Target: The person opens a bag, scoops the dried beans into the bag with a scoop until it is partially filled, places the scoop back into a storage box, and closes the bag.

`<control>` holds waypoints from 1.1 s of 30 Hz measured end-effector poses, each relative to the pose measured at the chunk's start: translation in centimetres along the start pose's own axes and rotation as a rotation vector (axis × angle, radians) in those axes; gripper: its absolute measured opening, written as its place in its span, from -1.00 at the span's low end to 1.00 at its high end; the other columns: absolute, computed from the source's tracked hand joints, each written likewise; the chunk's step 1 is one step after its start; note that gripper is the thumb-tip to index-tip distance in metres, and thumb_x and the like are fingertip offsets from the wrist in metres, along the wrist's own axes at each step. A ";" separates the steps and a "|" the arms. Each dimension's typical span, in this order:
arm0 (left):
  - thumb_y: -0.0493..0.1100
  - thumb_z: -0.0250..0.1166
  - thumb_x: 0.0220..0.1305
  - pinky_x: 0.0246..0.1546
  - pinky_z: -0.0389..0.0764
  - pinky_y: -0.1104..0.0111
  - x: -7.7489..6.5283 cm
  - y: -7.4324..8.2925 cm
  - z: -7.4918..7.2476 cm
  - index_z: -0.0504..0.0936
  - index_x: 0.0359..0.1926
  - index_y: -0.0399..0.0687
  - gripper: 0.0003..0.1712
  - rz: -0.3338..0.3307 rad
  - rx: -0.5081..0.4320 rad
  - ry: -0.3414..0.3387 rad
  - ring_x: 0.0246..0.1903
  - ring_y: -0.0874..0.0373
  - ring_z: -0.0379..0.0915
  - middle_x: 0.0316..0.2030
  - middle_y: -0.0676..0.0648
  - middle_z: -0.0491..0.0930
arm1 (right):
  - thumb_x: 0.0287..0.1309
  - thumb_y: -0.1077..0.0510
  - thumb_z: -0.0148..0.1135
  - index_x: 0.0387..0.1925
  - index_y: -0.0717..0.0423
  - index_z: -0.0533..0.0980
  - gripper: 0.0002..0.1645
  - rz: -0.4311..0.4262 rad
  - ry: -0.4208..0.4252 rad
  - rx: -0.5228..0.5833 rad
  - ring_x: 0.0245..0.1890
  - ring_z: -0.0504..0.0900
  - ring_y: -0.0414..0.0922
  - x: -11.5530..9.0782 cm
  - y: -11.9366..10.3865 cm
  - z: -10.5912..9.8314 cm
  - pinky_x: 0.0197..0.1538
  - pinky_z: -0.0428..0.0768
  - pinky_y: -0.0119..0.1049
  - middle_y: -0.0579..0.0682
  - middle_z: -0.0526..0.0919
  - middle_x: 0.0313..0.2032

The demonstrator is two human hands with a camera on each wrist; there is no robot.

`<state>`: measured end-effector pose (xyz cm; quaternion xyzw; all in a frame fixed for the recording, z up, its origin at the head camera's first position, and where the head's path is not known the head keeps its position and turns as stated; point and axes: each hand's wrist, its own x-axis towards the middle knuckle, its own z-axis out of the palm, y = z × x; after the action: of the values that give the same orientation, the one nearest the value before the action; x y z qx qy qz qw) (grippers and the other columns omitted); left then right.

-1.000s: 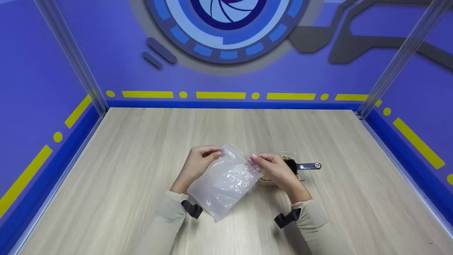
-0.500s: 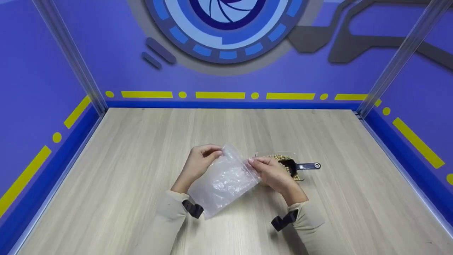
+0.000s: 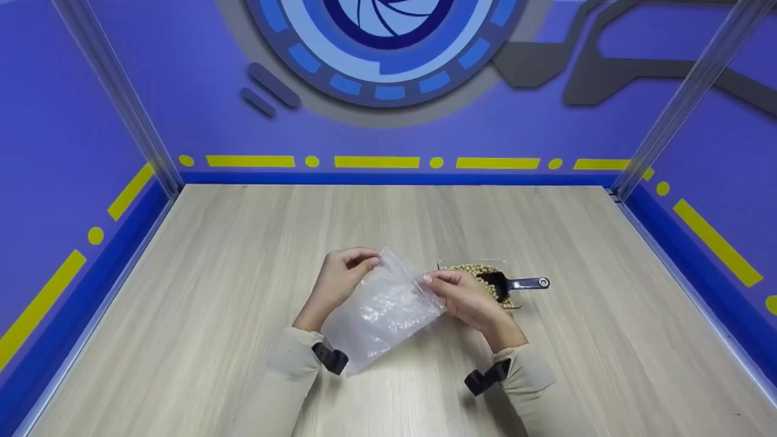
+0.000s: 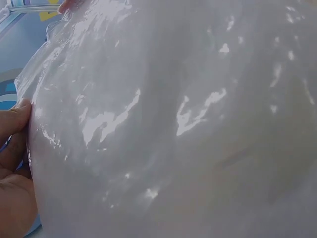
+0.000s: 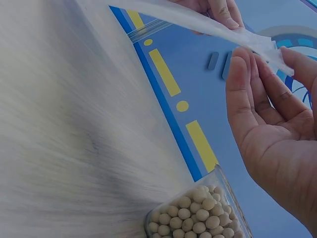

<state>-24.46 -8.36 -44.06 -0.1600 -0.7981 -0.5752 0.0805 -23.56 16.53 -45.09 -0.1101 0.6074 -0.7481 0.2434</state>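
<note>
A clear plastic zip bag (image 3: pixel 382 309) hangs slanted between both hands, its zip edge up and toward the right. My left hand (image 3: pixel 343 276) pinches the bag's upper left corner between thumb and fingers. At the other end of the zip edge, my right hand (image 3: pixel 470 297) pinches the bag. The bag fills most of the left wrist view. Just behind the right hand stands a clear container (image 5: pixel 233 196) of soybeans (image 5: pixel 193 213). A black scoop (image 3: pixel 528 283) lies in the beans with its handle out over the right rim.
The wood-grain table (image 3: pixel 243 243) carries the container right of centre. Blue printed panels (image 3: pixel 388 133) wall it in at the back and both sides, with metal posts (image 3: pixel 686 91) at the corners.
My right hand has shifted slightly left and down with the bag's edge, uncovering more of the beans. The bag's lower corner has swung left. The left hand stays nearly still.
</note>
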 end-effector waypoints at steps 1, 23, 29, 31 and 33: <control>-0.19 0.31 0.22 -0.37 0.47 0.55 0.0 -0.1 0.0 0.73 -0.15 -0.16 -0.79 0.001 0.002 0.001 -0.39 0.26 0.47 -0.28 -0.11 0.71 | 0.30 0.21 0.13 -0.22 0.07 0.64 -0.84 0.002 0.002 -0.005 -0.28 0.65 -0.20 0.0 0.0 0.0 -0.20 0.65 -0.35 -0.05 0.65 -0.26; -0.17 0.33 0.21 -0.37 0.40 0.50 -0.1 0.6 1.3 0.57 -0.30 -0.15 -0.85 0.102 0.096 0.129 -0.40 0.22 0.34 -0.36 -0.03 0.48 | 0.23 0.22 0.20 -0.37 -0.03 0.66 -0.85 -0.028 0.119 -0.070 -0.40 0.61 -0.23 0.6 0.8 0.5 -0.30 0.61 -0.39 -0.13 0.65 -0.40; -0.12 0.30 0.24 -0.50 0.34 0.53 -0.4 1.0 1.8 0.63 -0.46 -0.12 -0.81 0.118 0.133 0.052 -0.54 0.29 0.30 -0.55 0.07 0.49 | 0.22 0.22 0.21 -0.35 -0.02 0.66 -0.87 -0.043 0.144 -0.101 -0.41 0.62 -0.22 0.8 0.9 0.7 -0.30 0.62 -0.38 -0.12 0.67 -0.39; -0.08 0.29 0.26 -0.57 0.34 0.53 -0.5 1.2 2.0 0.65 -0.50 -0.10 -0.75 0.093 0.117 0.006 -0.61 0.30 0.30 -0.61 0.07 0.50 | 0.22 0.22 0.21 -0.34 -0.01 0.66 -0.87 -0.053 0.148 -0.120 -0.40 0.61 -0.23 0.8 1.0 0.8 -0.29 0.61 -0.39 -0.13 0.67 -0.39; -0.02 0.27 0.28 -0.65 0.32 0.53 -0.5 1.4 2.2 0.65 -0.52 -0.10 -0.69 0.052 0.093 -0.041 -0.69 0.30 0.32 -0.65 0.05 0.53 | 0.22 0.22 0.21 -0.33 0.00 0.65 -0.88 -0.067 0.154 -0.144 -0.39 0.61 -0.23 0.9 1.0 0.8 -0.28 0.60 -0.40 -0.14 0.67 -0.38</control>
<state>-23.37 -5.95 -43.70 -0.1886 -0.8211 -0.5317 0.0866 -23.70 15.27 -46.03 -0.0895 0.6724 -0.7166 0.1625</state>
